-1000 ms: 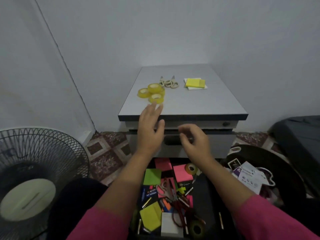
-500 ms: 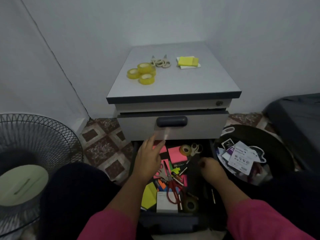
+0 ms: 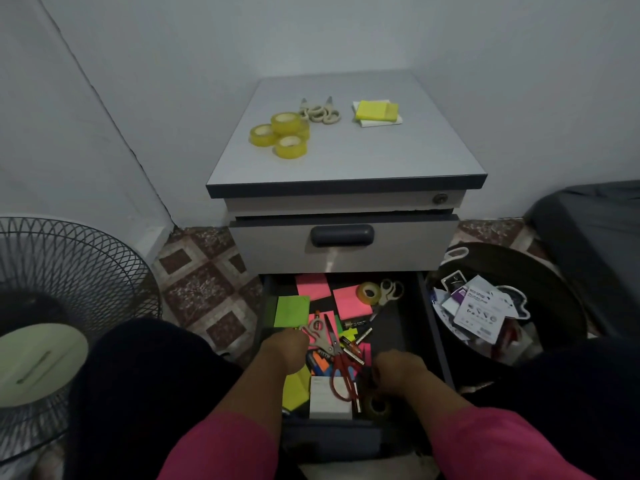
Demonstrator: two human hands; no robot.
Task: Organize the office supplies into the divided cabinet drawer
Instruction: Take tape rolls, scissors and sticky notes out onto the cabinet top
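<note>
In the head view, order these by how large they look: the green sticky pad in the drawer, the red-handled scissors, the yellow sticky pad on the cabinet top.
1. Red-handled scissors
2. Green sticky pad
3. Yellow sticky pad, though it lies farther from the camera, so its real size is unsure.

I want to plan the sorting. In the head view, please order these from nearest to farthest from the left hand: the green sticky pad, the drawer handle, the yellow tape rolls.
From the left hand:
1. Green sticky pad, in the open drawer, just beyond the hand.
2. Drawer handle, on the closed drawer above.
3. Yellow tape rolls, on the cabinet top, left side.
</note>
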